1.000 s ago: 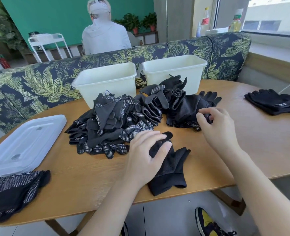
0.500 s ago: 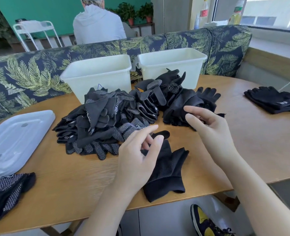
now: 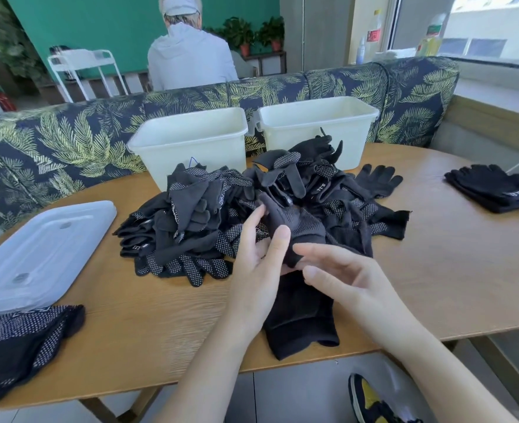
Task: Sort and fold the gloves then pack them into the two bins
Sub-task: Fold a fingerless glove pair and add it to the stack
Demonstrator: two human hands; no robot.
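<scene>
From the heap of gloves [image 3: 197, 227] on the bench [image 3: 453, 264], the left hand [image 3: 259, 270] pinched one black glove [image 3: 298, 224] while the right hand [image 3: 352, 279] hovered loosely open, so folding probably came next, both bins [image 3: 191, 138] apparently unfilled.

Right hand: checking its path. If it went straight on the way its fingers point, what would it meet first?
The right hand points left, so it would likely first meet the black fabric glove that the left hand holds, though depth is unclear.
</scene>
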